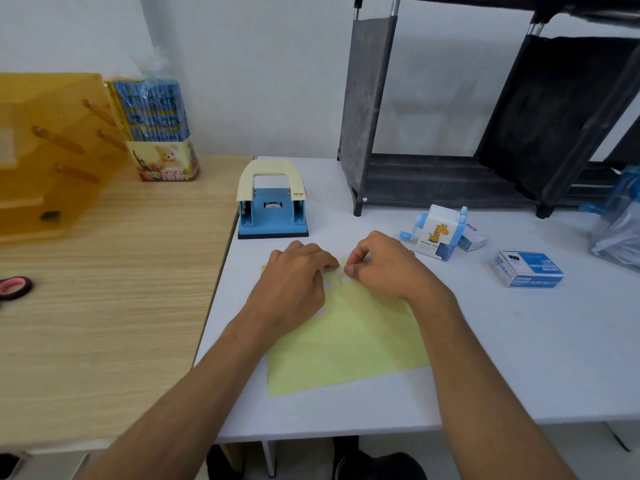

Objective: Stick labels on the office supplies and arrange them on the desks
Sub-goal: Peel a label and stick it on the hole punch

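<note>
Yellow label sheet (346, 334), flat on white worktop (519, 341), long axis running away from body. Head view only.

- Left grip (294, 282): relaxed, fingers resting on sheet's far left part, pinning it.
- Right grip (384, 265): curled, thumb and forefinger pinching at white labels (345, 280) near far edge, just beside left fingertips.
- Likely target: hole punch (272, 202), straight beyond sheet, nearer left grip; pencil sharpener (438, 233) off right.
- Hidden: fingertip contact. Label peeled or not, cannot tell.
</note>
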`<action>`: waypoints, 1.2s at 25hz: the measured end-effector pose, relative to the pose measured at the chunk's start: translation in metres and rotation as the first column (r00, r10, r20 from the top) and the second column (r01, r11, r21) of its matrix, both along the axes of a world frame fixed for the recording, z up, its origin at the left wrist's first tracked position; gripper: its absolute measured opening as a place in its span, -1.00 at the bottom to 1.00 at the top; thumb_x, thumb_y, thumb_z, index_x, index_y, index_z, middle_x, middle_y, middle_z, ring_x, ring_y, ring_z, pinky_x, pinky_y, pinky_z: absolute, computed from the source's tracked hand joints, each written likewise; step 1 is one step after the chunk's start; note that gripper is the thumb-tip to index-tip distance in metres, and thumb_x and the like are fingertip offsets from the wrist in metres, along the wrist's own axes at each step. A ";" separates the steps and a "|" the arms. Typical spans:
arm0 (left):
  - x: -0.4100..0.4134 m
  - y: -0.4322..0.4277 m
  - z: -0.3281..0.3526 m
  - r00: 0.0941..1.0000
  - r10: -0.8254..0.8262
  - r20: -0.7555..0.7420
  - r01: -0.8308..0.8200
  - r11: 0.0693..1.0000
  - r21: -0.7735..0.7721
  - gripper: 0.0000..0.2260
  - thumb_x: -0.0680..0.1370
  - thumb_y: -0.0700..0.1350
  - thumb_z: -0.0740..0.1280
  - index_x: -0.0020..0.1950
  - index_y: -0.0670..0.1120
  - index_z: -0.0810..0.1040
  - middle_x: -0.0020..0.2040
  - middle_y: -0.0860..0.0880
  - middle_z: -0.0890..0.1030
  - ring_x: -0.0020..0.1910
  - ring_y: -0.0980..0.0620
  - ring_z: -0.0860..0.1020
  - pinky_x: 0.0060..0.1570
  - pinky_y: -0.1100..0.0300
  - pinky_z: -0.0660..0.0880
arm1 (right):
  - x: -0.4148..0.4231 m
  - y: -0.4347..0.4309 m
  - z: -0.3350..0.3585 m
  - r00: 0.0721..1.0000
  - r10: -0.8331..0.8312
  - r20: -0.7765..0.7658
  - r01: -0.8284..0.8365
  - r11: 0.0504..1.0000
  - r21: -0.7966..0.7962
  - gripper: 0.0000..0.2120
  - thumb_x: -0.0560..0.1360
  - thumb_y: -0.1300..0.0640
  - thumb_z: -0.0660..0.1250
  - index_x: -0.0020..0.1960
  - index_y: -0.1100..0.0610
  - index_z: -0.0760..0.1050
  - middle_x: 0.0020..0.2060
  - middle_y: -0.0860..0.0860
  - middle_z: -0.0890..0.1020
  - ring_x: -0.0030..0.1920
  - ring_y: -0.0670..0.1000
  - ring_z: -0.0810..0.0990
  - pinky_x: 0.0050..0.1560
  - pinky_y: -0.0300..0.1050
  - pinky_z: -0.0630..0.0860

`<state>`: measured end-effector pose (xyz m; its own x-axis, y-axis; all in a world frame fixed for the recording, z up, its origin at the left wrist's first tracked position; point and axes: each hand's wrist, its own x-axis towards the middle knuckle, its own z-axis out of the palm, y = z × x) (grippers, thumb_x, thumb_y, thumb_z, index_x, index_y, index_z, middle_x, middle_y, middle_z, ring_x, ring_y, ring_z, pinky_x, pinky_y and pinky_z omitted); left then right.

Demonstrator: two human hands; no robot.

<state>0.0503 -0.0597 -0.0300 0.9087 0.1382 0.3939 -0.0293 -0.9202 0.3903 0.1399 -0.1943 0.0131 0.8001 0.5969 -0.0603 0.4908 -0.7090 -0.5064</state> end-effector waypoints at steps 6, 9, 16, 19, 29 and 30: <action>-0.002 -0.002 0.004 1.000 0.020 -0.019 -0.022 0.994 -0.105 -0.61 0.58 -0.28 0.13 0.36 -0.02 0.47 0.10 0.05 0.63 0.10 0.00 0.48 0.17 -0.01 0.40 | 0.000 0.000 0.001 0.997 0.013 0.075 -0.026 0.986 0.163 -0.91 0.57 0.13 0.31 -0.12 0.01 0.48 -0.12 -0.13 0.46 -0.18 -0.12 0.41 0.15 0.04 0.42; -0.006 -0.003 0.009 0.999 0.048 0.021 -0.040 0.957 -0.287 -0.69 0.64 -0.03 0.18 0.39 0.03 0.40 0.04 0.08 0.62 0.03 0.07 0.54 0.14 0.05 0.47 | -0.003 0.001 0.001 0.996 0.040 0.078 -0.060 0.961 0.269 -0.94 0.58 0.14 0.29 -0.07 0.03 0.48 -0.19 -0.17 0.46 -0.20 -0.10 0.45 -0.15 -0.23 0.41; -0.009 0.005 0.012 0.971 0.153 0.183 -0.073 0.920 -0.386 -0.92 0.58 0.02 0.32 -0.04 0.05 0.55 -0.07 0.17 0.58 -0.06 0.21 0.51 -0.12 0.47 0.33 | -0.007 0.005 0.000 0.982 0.134 0.130 -0.175 0.906 0.385 -0.94 0.58 0.14 0.30 -0.08 0.04 0.48 -0.16 -0.14 0.52 -0.16 -0.12 0.49 -0.20 -0.34 0.39; -0.009 0.005 0.013 0.972 0.123 0.198 -0.038 0.921 -0.387 -0.95 0.58 -0.02 0.34 -0.06 0.03 0.55 -0.09 0.17 0.57 -0.04 0.26 0.49 -0.11 0.55 0.30 | -0.006 0.005 -0.001 0.982 0.139 0.128 -0.179 0.901 0.396 -0.94 0.58 0.14 0.30 -0.08 0.03 0.48 -0.17 -0.16 0.51 -0.16 -0.16 0.48 -0.20 -0.37 0.37; -0.006 0.009 0.012 0.964 0.159 0.211 -0.042 0.881 -0.471 -0.93 0.59 -0.04 0.34 -0.07 0.01 0.55 -0.11 0.12 0.59 -0.09 0.24 0.50 -0.14 0.51 0.34 | -0.003 0.009 -0.007 0.978 0.134 0.157 -0.194 0.859 0.474 -0.95 0.52 0.10 0.39 -0.11 -0.01 0.58 -0.20 -0.19 0.59 -0.16 -0.21 0.52 -0.18 -0.45 0.40; -0.006 0.009 0.012 0.963 0.163 0.213 -0.042 0.876 -0.480 -0.93 0.59 -0.04 0.33 -0.06 0.01 0.56 -0.11 0.13 0.59 -0.09 0.25 0.50 -0.14 0.50 0.34 | -0.003 0.009 -0.007 0.981 0.125 0.148 -0.182 0.856 0.484 -0.94 0.53 0.12 0.39 -0.12 0.01 0.58 -0.22 -0.19 0.59 -0.17 -0.21 0.52 -0.19 -0.45 0.40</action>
<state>0.0444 -0.0504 -0.0180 0.7653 0.4479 0.4622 -0.0925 -0.6342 0.7676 0.1366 -0.1850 0.0060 0.6805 0.6409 0.3552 0.6439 -0.2916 -0.7073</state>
